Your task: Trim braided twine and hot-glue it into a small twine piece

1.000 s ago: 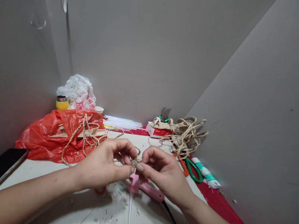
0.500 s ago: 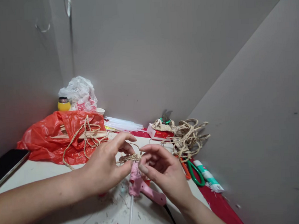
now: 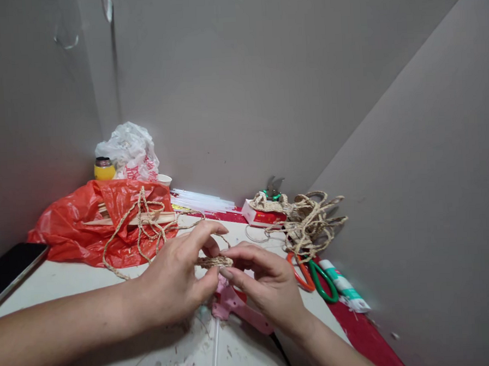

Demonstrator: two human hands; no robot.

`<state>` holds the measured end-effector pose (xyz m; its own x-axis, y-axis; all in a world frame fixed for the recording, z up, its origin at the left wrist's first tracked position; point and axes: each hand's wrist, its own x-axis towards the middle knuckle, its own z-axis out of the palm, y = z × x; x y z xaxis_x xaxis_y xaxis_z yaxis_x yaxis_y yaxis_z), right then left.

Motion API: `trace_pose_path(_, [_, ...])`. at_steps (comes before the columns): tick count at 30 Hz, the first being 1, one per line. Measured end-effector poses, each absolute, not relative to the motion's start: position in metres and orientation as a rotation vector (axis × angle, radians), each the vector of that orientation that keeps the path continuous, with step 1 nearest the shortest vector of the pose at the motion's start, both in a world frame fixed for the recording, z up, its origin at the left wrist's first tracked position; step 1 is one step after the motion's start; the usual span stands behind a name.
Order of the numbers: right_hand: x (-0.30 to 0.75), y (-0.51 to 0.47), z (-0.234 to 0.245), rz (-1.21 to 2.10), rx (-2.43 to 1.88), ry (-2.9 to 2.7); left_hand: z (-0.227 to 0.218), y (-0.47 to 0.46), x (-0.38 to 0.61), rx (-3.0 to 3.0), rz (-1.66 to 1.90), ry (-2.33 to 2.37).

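Observation:
Between my two hands is a small flat coil of braided straw rope (image 3: 213,262), held above the table. My left hand (image 3: 179,276) grips its left side between thumb and curled fingers. At the right end, my right hand (image 3: 261,277) pinches the coil with thumb and index finger. A pink glue gun (image 3: 241,312) lies just below, its nozzle end partly hidden by my fingers and a clear glue stick (image 3: 216,348) coming out of its back. From the coil, the rope trails to the left over a red plastic bag (image 3: 78,224).
A heap of straw rope (image 3: 312,223) sits at the right by orange-handled scissors (image 3: 302,275), green-handled scissors (image 3: 324,282) and a green-white packet (image 3: 346,289). Glue sticks (image 3: 202,200) lie at the back. A phone (image 3: 13,271) rests at the left edge, near a yellow jar (image 3: 104,169).
My right thumb and index finger have closed onto the coil's right end. The coil sits slightly higher and flatter over the glue gun's nozzle end. The view has shifted slightly.

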<state>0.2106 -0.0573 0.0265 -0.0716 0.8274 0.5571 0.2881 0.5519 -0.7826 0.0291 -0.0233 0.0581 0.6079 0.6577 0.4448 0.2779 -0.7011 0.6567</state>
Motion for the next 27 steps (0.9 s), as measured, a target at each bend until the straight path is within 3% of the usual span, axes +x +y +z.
trace_pose_path(27, [0.217,-0.058,0.037,0.866,-0.893,-1.441,0.069,-0.016,0.031,1.389,0.570,0.488])
